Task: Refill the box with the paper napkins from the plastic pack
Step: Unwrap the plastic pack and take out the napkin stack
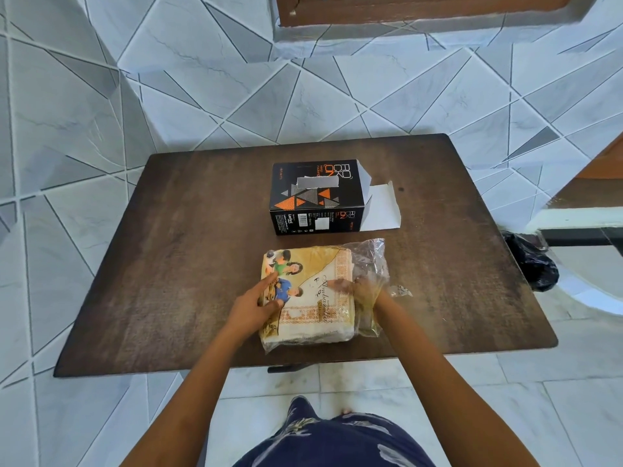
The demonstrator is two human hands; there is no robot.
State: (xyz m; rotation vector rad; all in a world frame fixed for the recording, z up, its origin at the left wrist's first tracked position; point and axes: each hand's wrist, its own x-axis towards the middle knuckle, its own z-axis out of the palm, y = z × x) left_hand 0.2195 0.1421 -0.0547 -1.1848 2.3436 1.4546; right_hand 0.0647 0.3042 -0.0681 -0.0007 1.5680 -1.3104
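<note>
A dark wooden surface (175,251) carries the task's things. The plastic pack (313,294) of paper napkins lies near the middle of the near edge, its printed face up, with pictures of people on its left part and a yellow and white pattern across the rest. Its clear wrapper is loose and crumpled at the right end, where it stands open toward the right edge. The left hand (256,308) rests on the left part of the pack, fingers spread and pressing down on the printed face, thumb against the pack's left side. The right hand (360,291) is inside the open right end of the wrapper, seen through the clear film, its fingers lying on the top of the napkin stack; whether they are gripping the napkins cannot be told. The box (317,197), black with orange and grey triangles, lies on its side toward the far edge, just beyond the pack and apart from it. Its right end is open, with a white flap (382,207) folded out flat on the surface. Beyond the right edge, a black plastic bag (529,261) lies on the tiled floor (101,96).
</note>
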